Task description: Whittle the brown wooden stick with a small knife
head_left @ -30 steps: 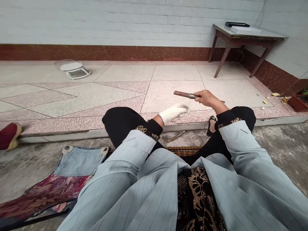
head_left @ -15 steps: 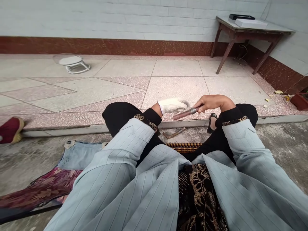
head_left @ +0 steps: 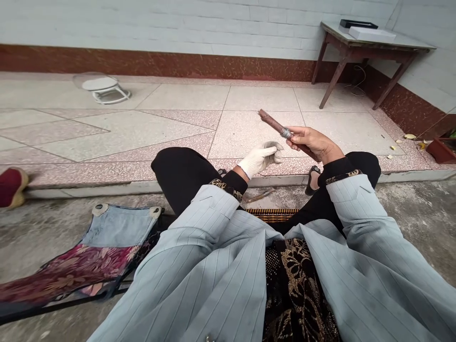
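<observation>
My right hand (head_left: 310, 142) is closed round a brown stick (head_left: 272, 122) with a rough, broken upper end. Silvery wire (head_left: 285, 133) is wound round the stick's middle, just beyond my fingertips. The stick slants up to the left over the floor tiles. Below its upper end, my left hand (head_left: 261, 158) wears a white knitted glove with greyish fingertips. Its fingers are loosely bent and apart, close to the stick but not touching it. Another brown stick (head_left: 260, 195) lies on the concrete between my feet, partly hidden by my left forearm.
A woven seat edge (head_left: 272, 215) shows between my legs. To my left stands a folding chair (head_left: 117, 228) with denim and floral fabric. A tiled step (head_left: 185, 171) runs in front. Farther off are a white stool (head_left: 107, 88) and a wooden table (head_left: 392, 42) with boxes.
The stick has swung from pointing down-left to pointing up-left in my right hand. My left hand has come away from beside it, its fingers loosening.
</observation>
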`<act>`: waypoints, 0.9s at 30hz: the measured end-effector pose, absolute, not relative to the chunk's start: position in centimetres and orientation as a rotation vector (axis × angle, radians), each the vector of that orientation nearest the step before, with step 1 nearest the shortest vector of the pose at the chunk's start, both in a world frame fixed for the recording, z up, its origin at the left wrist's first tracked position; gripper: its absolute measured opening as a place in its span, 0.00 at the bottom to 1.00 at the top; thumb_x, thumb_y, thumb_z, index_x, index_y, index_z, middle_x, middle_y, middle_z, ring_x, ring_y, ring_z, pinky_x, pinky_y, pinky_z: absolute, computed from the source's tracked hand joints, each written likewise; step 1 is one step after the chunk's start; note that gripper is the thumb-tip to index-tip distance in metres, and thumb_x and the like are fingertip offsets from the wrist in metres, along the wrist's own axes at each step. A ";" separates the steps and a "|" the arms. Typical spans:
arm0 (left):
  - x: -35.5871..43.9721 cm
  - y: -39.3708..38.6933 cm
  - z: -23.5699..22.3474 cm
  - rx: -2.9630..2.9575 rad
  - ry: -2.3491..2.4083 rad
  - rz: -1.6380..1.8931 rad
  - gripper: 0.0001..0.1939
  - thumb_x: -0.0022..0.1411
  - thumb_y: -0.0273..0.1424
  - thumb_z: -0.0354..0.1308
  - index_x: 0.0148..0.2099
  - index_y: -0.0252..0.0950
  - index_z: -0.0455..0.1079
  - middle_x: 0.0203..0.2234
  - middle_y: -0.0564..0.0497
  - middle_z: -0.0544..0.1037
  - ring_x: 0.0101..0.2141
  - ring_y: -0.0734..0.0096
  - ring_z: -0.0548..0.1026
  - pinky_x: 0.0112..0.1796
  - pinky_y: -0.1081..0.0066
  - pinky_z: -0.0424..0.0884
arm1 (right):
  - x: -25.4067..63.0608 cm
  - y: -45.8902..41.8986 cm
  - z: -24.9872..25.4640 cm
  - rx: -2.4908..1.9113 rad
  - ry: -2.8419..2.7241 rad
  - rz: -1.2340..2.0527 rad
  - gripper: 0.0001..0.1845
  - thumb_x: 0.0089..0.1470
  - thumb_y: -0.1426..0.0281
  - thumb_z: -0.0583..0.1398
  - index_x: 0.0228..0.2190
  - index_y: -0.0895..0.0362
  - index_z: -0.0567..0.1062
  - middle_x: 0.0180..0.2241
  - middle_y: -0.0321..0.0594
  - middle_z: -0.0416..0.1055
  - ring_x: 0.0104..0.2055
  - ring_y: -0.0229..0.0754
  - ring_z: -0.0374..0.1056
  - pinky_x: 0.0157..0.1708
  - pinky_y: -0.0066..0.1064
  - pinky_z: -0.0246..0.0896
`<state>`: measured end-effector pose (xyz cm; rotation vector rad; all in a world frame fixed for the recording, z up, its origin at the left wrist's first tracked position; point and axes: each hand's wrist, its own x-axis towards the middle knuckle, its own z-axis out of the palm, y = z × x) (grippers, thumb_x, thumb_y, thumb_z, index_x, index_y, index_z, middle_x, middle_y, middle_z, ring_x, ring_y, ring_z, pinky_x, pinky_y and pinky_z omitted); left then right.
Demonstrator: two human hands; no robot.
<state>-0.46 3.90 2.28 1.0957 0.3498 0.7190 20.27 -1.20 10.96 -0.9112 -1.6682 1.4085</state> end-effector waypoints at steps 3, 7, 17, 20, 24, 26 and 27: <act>-0.2 3.5 1.6 1.174 0.389 0.760 0.12 0.61 0.35 0.61 0.41 0.31 0.70 0.22 0.53 0.73 0.24 0.78 0.72 0.33 0.72 0.70 | 20.7 -1.1 11.2 -0.979 -1.634 1.331 0.27 0.54 0.64 0.64 0.54 0.59 0.71 0.28 0.33 0.64 0.28 0.34 0.58 0.29 0.28 0.57; 0.1 3.0 1.6 1.297 0.441 0.742 0.14 0.62 0.39 0.60 0.41 0.32 0.70 0.17 0.60 0.63 0.17 0.83 0.59 0.23 0.78 0.59 | 21.1 -0.2 10.6 -1.107 -1.592 1.246 0.27 0.54 0.65 0.63 0.55 0.58 0.71 0.28 0.34 0.64 0.27 0.35 0.58 0.28 0.29 0.56; 0.1 2.0 3.2 1.676 0.634 0.672 0.09 0.64 0.33 0.51 0.40 0.33 0.69 0.17 0.59 0.59 0.17 0.81 0.54 0.20 0.77 0.49 | 21.0 3.1 7.8 -1.693 -1.827 0.654 0.27 0.56 0.74 0.57 0.57 0.53 0.72 0.33 0.41 0.72 0.30 0.39 0.63 0.29 0.31 0.56; -0.3 2.4 3.2 1.861 0.714 0.560 0.09 0.63 0.30 0.49 0.39 0.34 0.70 0.18 0.56 0.64 0.18 0.80 0.58 0.21 0.76 0.51 | 20.9 2.8 7.4 -1.887 -2.170 0.408 0.22 0.53 0.75 0.59 0.49 0.51 0.79 0.37 0.43 0.75 0.32 0.41 0.64 0.32 0.33 0.56; -1.3 3.4 3.2 2.057 0.748 0.403 0.06 0.57 0.29 0.55 0.34 0.33 0.72 0.20 0.54 0.68 0.21 0.77 0.63 0.24 0.76 0.55 | 21.2 2.1 7.4 -1.711 -2.687 1.230 0.22 0.49 0.75 0.63 0.47 0.53 0.81 0.28 0.39 0.75 0.26 0.37 0.62 0.30 0.31 0.56; -1.6 3.8 3.1 1.981 0.772 0.394 0.07 0.57 0.30 0.56 0.36 0.32 0.73 0.21 0.55 0.69 0.21 0.78 0.63 0.24 0.76 0.56 | 21.8 1.8 8.1 -1.346 -2.686 1.660 0.24 0.51 0.70 0.64 0.51 0.56 0.78 0.27 0.37 0.74 0.26 0.35 0.61 0.29 0.29 0.56; -1.7 4.0 3.0 1.906 0.778 0.399 0.08 0.58 0.31 0.56 0.37 0.32 0.72 0.21 0.55 0.68 0.21 0.78 0.63 0.24 0.76 0.56 | 22.2 1.6 8.5 -1.177 -2.638 1.743 0.25 0.52 0.68 0.64 0.53 0.58 0.77 0.28 0.37 0.74 0.26 0.34 0.61 0.30 0.29 0.56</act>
